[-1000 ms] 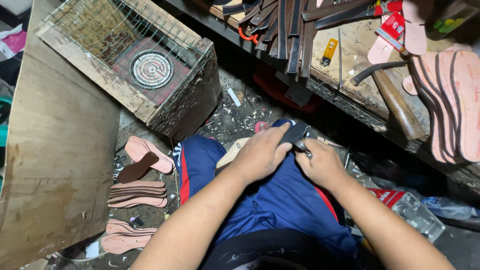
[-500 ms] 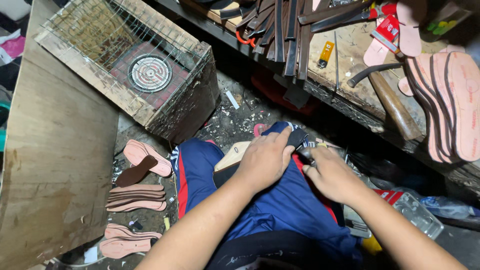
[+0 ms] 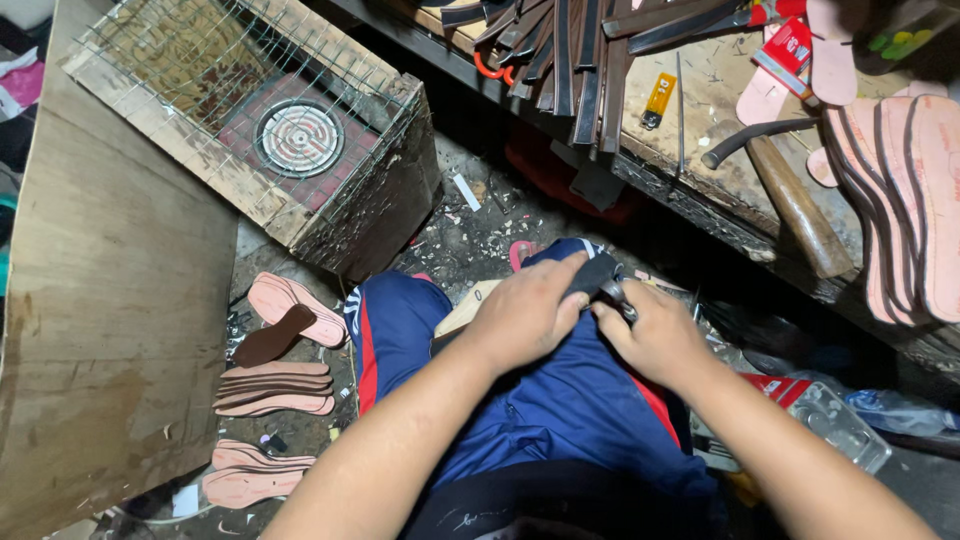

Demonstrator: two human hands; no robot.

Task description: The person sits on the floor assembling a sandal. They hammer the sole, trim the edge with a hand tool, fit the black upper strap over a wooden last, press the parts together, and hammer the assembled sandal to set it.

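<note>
I take the wire-covered wooden box [image 3: 300, 150] with the round coil heater [image 3: 299, 137] inside it as my marker. Left of the box and running down the edge of my view stands a plywood panel [image 3: 100, 330]. Below the box, on the littered floor, I see a pair of pink insoles [image 3: 290, 308] with a dark sole piece [image 3: 272, 338] lying across them, then a flat stack of tan insoles [image 3: 272, 390], and lower yet another small pile [image 3: 252, 475].

Down and to the right of the box, my left hand [image 3: 525, 315] rests over my blue-trousered knee [image 3: 560, 400], fingers clamped over a dark piece of sole material [image 3: 597, 275] that sticks out past the fingertips. A pale board [image 3: 468, 308] shows under the wrist. Just beside it, farther from the box, my right hand [image 3: 655, 335] is curled closed, pinching a small dark bit at the same piece's edge; I cannot tell what that bit is. The two hands touch.

Right of the box, level with it, a workbench [image 3: 720, 170] carries dark strips [image 3: 570, 60], a yellow lighter [image 3: 658, 100] and a wooden-handled hammer [image 3: 790, 200]. At the far right, pink soles [image 3: 905, 200] stand on edge. Well below them lies a clear plastic container [image 3: 840, 425].
</note>
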